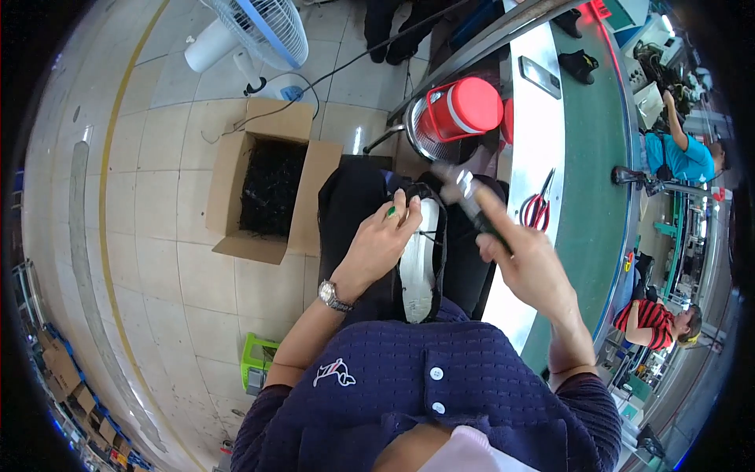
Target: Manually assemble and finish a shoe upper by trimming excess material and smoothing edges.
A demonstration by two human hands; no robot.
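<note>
A black shoe upper lies lengthwise on my lap, its pale, whitish underside facing up. A thin dark string crosses that underside. My left hand is closed on the shoe's far end, fingertips bent over the edge. To the right of the shoe, my right hand grips a hammer by its dark handle. The hammer's shiny metal head is smeared by motion, just right of the shoe's far end. Whether it touches the shoe, I cannot tell.
Left of my legs stands an open cardboard box with black scraps. Red-handled scissors and a phone lie on the metal ledge beside a green conveyor belt. A red-and-white jug rests on a stool; a fan stands ahead.
</note>
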